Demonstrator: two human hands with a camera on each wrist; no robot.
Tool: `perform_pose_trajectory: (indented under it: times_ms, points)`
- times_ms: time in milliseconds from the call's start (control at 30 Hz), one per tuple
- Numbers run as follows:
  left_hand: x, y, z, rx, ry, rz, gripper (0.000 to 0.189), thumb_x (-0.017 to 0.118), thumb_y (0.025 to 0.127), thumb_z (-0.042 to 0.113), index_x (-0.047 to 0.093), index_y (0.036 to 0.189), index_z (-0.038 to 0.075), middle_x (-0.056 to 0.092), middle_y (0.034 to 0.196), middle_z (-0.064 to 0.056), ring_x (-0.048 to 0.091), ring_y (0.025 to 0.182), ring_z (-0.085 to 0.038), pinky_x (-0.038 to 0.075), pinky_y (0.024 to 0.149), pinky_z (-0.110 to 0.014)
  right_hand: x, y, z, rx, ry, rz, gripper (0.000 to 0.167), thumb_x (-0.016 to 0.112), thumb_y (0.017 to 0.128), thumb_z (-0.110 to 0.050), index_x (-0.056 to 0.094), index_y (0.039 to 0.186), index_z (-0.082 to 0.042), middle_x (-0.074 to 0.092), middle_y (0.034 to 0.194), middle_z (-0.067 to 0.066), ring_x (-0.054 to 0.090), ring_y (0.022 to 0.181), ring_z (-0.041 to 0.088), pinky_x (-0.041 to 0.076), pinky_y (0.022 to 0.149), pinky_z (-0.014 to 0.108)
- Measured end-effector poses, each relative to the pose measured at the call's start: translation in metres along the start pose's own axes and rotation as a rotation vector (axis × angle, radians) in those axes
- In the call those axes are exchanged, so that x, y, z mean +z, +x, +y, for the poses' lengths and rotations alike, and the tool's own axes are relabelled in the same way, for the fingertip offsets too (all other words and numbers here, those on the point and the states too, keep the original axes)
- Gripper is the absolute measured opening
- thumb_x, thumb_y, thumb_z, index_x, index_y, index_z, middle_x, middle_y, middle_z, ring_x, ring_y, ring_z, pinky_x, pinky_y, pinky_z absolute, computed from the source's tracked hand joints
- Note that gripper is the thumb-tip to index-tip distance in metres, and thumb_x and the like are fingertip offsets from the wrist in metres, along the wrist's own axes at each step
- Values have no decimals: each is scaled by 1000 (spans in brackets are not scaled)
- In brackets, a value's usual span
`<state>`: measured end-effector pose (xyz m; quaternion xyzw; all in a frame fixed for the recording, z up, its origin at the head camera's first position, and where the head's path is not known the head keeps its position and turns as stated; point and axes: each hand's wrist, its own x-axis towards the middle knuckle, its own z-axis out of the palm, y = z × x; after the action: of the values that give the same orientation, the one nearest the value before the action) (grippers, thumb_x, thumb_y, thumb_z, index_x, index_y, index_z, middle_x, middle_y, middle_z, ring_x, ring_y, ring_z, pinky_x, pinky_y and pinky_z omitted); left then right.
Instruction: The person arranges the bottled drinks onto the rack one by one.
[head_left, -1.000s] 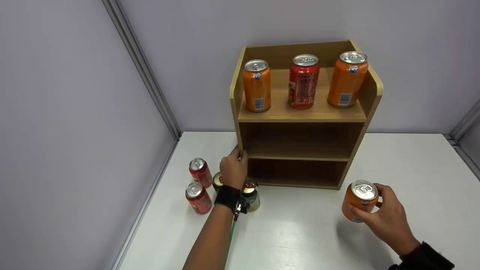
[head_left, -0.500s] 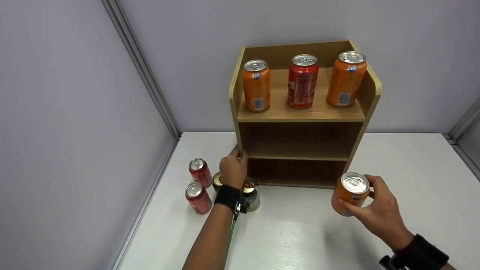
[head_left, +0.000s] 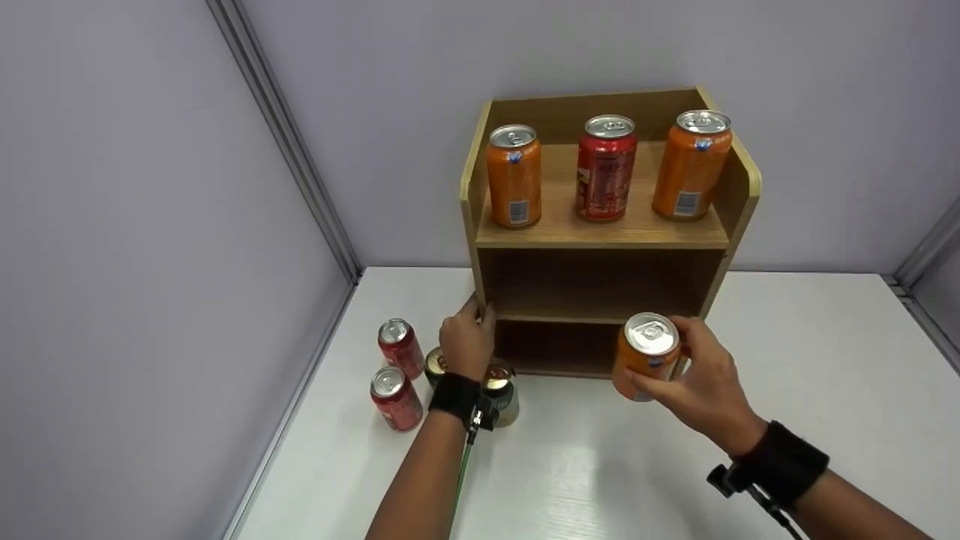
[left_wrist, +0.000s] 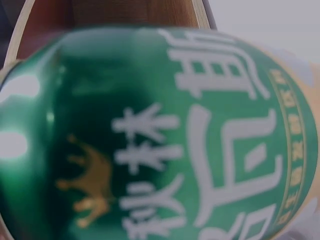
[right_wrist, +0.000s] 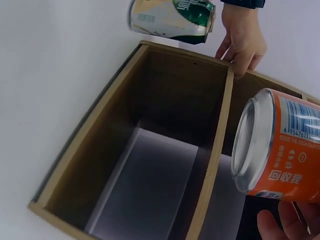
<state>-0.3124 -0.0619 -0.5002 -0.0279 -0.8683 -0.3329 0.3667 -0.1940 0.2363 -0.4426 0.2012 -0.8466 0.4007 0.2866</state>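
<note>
In the head view my right hand (head_left: 709, 386) holds an orange soda can (head_left: 649, 356) upright in the air, in front of the lower part of a small wooden shelf (head_left: 600, 244). The right wrist view shows that can (right_wrist: 295, 150) large and sideways, with its bare metal base toward the shelf. My left hand (head_left: 469, 345) grips the front edge of the shelf's left side panel. Close by that wrist stand two green cans, one the green and gold can (head_left: 502, 397); the other is mostly hidden. A green can (left_wrist: 150, 135) fills the left wrist view.
Along the top shelf stand an orange can (head_left: 514, 180), a red can (head_left: 606, 172) and another orange can (head_left: 691, 169). Two red cans (head_left: 397, 397) stand left on the white table (head_left: 570, 465). Grey walls (head_left: 150, 225) rise behind and at the left.
My right hand has carried the orange can leftward and up, from right of the shelf to in front of it. My left hand stays on the side panel.
</note>
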Motion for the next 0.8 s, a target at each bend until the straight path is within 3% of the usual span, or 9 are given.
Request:
perform_pose_trajectory:
  times_ms: [100,367,800]
  points:
    - [0,-2,0,-8,-1,-1,13,67,90,23,70,86,11,71,73,-4,68,64,-23,51,57,-43,12,11,-3,1,32,-25,73,92,63,-13,51,122,0,56,114,5,57,103,16,43,83,18]
    - [-2,-2,1,-17,-8,14,13,67,90,22,70,84,10,70,70,-4,67,63,-23,51,55,-41,40,38,-13,55,98,-50,74,91,67,-28,49,124,-4,54,114,4,54,104,17,47,84,41]
    - [0,-1,1,-5,-4,14,12,66,90,23,70,87,12,70,70,-3,67,62,-22,50,54,-42,80,73,-24,78,180,-20,74,87,69,-41,50,123,-5,53,112,3,55,101,17,50,79,38]
